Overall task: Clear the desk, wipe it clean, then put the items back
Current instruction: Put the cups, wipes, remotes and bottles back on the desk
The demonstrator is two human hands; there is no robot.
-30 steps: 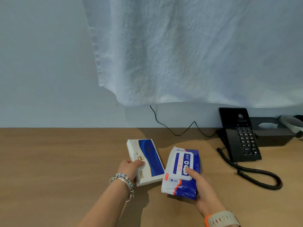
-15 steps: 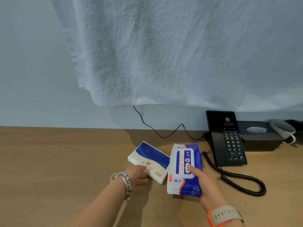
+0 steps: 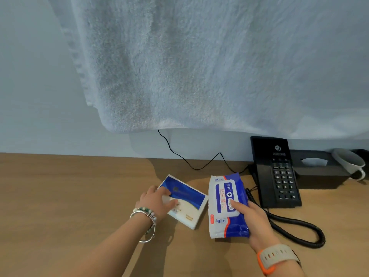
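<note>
Your left hand (image 3: 154,202) holds the tissue pack (image 3: 187,198) by its left end, thumb on the top face and fingers curled over the far edge. Your right hand (image 3: 254,220) is clamped on the wet wipes pack (image 3: 225,204), thumb pressed on the white label and the other fingers wrapped round the right side, out of sight.

Both packs lie on the desk (image 3: 69,196), left of the telephone (image 3: 277,176). The wipes pack is the nearer one to it, just beside its coiled cord (image 3: 295,226). The tissue pack is one place further left, and the two packs almost touch.

Mind the axes. The wipes pack runs away from you toward the wall, roughly parallel to the telephone, and you grip it at the near end. The tissue pack sits askew, one corner pointing at the wall.

Each hand already has the pack nearest to it, so neither needs to cross over. I cannot tell whether you are lifting these off or setting them back. In either case, carrying the wipes pack rightward would probably brush the cord, so lift it before you move it sideways.
</note>
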